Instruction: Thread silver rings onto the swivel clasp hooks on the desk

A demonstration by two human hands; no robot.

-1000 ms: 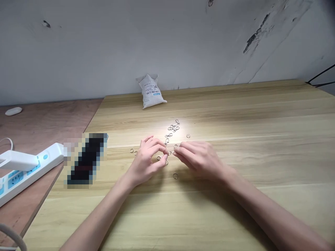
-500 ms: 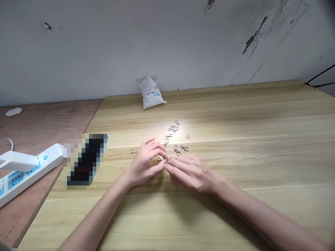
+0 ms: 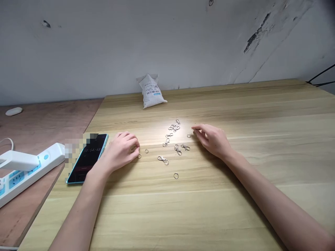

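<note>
My left hand [image 3: 123, 147] rests on the table at the left, fingers curled down and thumb tip near the index tip. A metal ring [image 3: 132, 150] shows beneath its fingers, and another ring [image 3: 139, 156] lies by the fingertips. My right hand [image 3: 212, 138] is at the right, thumb and index pinched together. A tiny glint shows at the tips, too small to name. Just left of them lies a split ring [image 3: 188, 135]. Between the hands is a lobster clasp with a ring [image 3: 163, 160]. Nearer me is a single ring [image 3: 176, 176].
Several more clasps [image 3: 173, 127] lie towards the back, two others [image 3: 181, 149] mid-table. A white plastic packet [image 3: 153, 94] stands near the wall. Left are a phone [image 3: 86, 162] showing a timer, a power strip [image 3: 31, 170] and a white oval case [image 3: 14, 111].
My hands have parted, the left moving left to the loose rings and the right moving right and back. The clasp that was between my fingers now lies on the table.
</note>
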